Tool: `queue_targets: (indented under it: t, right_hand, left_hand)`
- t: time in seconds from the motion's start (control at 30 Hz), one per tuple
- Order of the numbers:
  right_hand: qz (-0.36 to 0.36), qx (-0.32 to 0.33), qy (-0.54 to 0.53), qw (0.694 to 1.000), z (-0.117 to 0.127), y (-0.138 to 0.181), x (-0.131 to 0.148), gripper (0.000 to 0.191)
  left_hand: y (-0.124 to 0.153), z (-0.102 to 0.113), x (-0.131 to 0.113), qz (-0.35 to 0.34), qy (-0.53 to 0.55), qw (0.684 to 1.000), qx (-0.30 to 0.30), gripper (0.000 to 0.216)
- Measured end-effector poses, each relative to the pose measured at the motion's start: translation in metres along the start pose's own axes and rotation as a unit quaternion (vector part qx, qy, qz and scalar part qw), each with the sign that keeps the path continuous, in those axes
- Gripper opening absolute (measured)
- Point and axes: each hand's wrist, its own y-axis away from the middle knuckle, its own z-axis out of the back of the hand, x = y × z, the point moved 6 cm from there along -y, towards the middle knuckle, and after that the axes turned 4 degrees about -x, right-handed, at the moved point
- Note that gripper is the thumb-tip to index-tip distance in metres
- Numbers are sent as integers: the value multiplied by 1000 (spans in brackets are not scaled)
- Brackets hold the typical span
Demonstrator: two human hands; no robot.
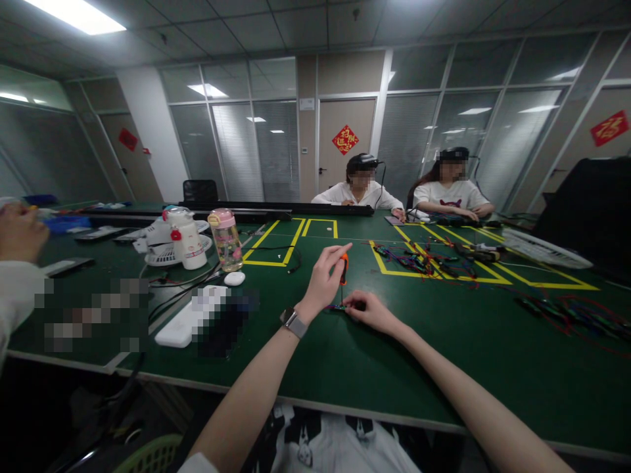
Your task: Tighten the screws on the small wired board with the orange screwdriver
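My left hand (321, 279), with a watch on its wrist, is closed around the orange and black handle of a screwdriver (344, 270). The screwdriver stands nearly upright, its thin shaft pointing down at a small green circuit board (337, 307) on the table. Whether the tip sits in a screw is too small to tell. Low on the right side of the board, my right hand (372, 312) pinches its edge between thumb and fingers. Part of the board is hidden by the fingertips.
Tangled wired boards (404, 258) lie right of centre, with another wired bundle (576, 314) farther right. At left stand a clear bottle (225, 240), a white flask (190, 243) and a white box-shaped device (185, 322). Two people sit opposite; another person's hand (22, 233) shows at far left.
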Motion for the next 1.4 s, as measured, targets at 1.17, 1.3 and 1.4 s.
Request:
queue_targets:
  t: [1.17, 1.3, 1.4]
  right_hand:
    - [-5, 5, -26, 1000, -2, -1, -7, 18]
    - [-1, 3, -30, 1000, -2, -2, -8, 20]
    - [-2, 4, -30, 1000, -2, -2, -7, 20]
  left_hand:
    - [0, -1, 9, 30, 19, 999, -28, 28]
    - [-1, -2, 8, 28, 32, 999, -14, 30]
    - [-1, -9, 11, 49, 102, 993, 27, 37]
